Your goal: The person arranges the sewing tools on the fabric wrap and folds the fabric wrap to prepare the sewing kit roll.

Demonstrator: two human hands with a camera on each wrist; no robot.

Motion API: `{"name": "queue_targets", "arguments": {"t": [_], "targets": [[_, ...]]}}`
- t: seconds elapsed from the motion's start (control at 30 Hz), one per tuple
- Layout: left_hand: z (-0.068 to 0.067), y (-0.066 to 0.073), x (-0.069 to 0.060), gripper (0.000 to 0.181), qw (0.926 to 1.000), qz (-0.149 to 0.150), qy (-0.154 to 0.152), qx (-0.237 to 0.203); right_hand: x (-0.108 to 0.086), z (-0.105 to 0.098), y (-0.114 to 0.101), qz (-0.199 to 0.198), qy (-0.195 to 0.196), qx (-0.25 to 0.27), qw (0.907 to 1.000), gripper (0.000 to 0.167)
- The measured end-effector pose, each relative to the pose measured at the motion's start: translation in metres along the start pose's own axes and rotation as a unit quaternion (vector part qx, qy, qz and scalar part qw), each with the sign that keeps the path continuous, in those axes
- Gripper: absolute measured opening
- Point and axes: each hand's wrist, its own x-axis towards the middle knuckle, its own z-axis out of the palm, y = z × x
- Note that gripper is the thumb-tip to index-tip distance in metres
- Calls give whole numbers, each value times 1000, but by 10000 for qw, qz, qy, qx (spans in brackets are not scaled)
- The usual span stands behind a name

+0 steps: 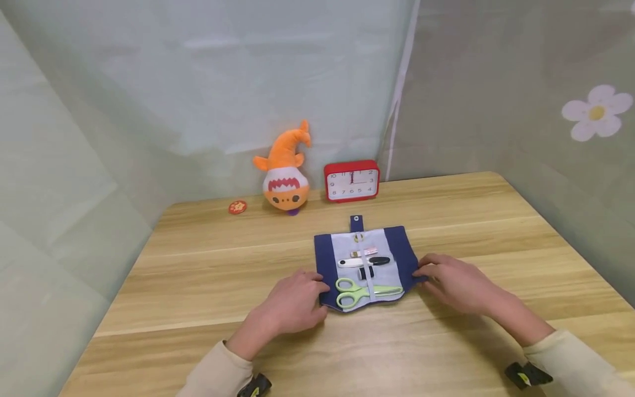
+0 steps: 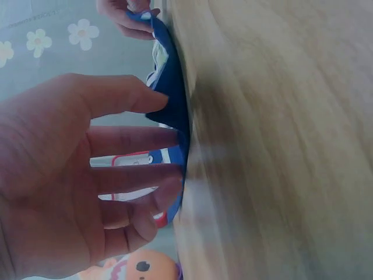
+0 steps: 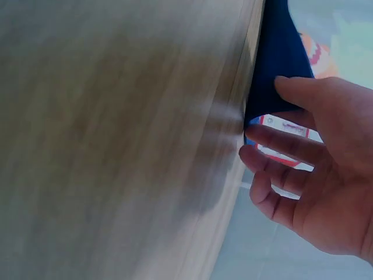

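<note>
An unfolded navy sewing kit pouch (image 1: 324, 256) with a pale lining lies on the table, its near edge slightly raised. Under its white elastic strap sit green-handled scissors (image 1: 349, 292), a dark thread spool (image 1: 366, 273), a white-and-black handled tool (image 1: 364, 262) and a small pinkish-white item (image 1: 364, 252). A tiny yellowish item near the top is too small to make out. At the near left corner, my left hand (image 1: 297, 300) pinches the navy fabric between thumb and fingers. My right hand (image 1: 458, 281) pinches the near right corner, thumb against the cloth (image 3: 280, 58).
Behind the pouch stand a red alarm clock (image 1: 352, 182) and an orange shark plush (image 1: 285, 171). A round red patch (image 1: 237, 207) lies left of the plush. The wooden table (image 1: 198, 292) meets hanging pale cloth at the back and sides.
</note>
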Motion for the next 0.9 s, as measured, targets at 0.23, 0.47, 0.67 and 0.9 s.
{"name": "queue_targets", "arguments": {"t": [0.23,0.47,0.67,0.9], "targets": [[0,0,0,41,10000,-54,-25,25,4,1,12,-71,169,744,9971,10],[1,-4,4,24,9992,113,374,-45,7,1,18,56,158,1061,9942,13],[-3,-10,9,13,9985,214,409,-282,12,0,22,2,264,1216,9922,11],[-2,-20,15,14,9955,23,196,-929,15,2,23,151,360,1402,9894,12]]}}
